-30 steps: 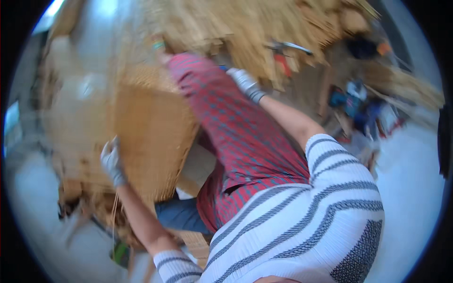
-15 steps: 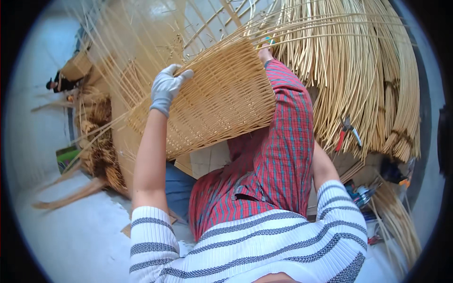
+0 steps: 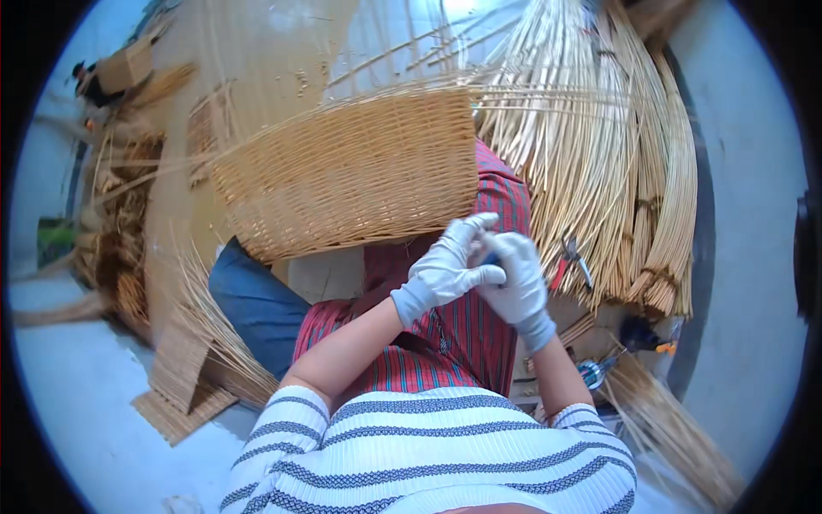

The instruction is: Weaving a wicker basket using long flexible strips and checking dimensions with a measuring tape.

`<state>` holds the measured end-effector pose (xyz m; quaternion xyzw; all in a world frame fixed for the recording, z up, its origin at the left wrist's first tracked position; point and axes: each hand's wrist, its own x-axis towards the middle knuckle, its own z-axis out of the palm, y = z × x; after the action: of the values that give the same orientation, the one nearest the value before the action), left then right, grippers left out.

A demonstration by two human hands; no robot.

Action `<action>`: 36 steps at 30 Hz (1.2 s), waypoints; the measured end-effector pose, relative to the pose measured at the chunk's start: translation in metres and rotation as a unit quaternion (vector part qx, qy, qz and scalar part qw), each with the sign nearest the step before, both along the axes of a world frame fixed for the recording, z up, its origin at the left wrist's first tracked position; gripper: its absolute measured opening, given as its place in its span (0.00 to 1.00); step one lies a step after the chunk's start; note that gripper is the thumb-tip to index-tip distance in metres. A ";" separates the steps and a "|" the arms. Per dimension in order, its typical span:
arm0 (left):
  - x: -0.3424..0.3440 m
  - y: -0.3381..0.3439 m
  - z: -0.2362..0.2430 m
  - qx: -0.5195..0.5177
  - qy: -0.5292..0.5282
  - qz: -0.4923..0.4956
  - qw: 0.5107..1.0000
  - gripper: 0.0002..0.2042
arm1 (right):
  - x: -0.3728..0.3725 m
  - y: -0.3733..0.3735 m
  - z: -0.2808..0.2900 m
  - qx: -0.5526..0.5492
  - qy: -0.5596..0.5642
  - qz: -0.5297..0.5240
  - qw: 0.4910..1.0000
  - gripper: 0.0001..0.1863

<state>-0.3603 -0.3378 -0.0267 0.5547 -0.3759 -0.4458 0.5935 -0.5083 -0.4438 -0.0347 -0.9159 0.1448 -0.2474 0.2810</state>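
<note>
Right at the middle of the frame, two gloved hands meet over the lap. The left hand [image 3: 443,270] has its fingers curled against the right hand [image 3: 516,278], and both pinch at something small and dark blue between them; what it is cannot be told, since the gloves hide nearly all of it. One unfinished wicker basket [image 3: 351,176] rests just above the hands, in the upper middle, on the red plaid apron [image 3: 462,334], with loose stakes sticking out of its rim. One big bundle of willow rods [image 3: 599,154] fans across the upper right. One pair of pliers [image 3: 572,257] lies at its lower edge, right of the hands. One flat woven mat [image 3: 184,398] sits at lower left.
</note>
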 end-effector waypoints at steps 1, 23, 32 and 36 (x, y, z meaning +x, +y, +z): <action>0.008 0.005 -0.003 0.055 0.054 -0.051 0.996 0.43 | 0.014 0.018 0.007 0.069 -0.027 0.012 0.997 0.37; 0.056 0.114 -0.068 0.107 0.105 0.014 0.989 0.09 | -0.044 -0.135 -0.084 0.291 -0.016 -0.302 0.908 0.12; 0.102 0.024 -0.088 0.046 0.229 0.254 0.939 0.15 | -0.116 -0.128 -0.219 0.070 0.490 -0.413 0.765 0.62; 0.110 -0.004 -0.090 0.042 0.312 0.289 0.904 0.15 | -0.111 -0.114 -0.231 0.031 0.457 -0.461 0.760 0.58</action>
<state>-0.2508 -0.3420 -0.1167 0.4965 0.0241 -0.4205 0.7590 -0.6192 -0.5578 -0.2659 -0.7337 0.6684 0.1055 0.0617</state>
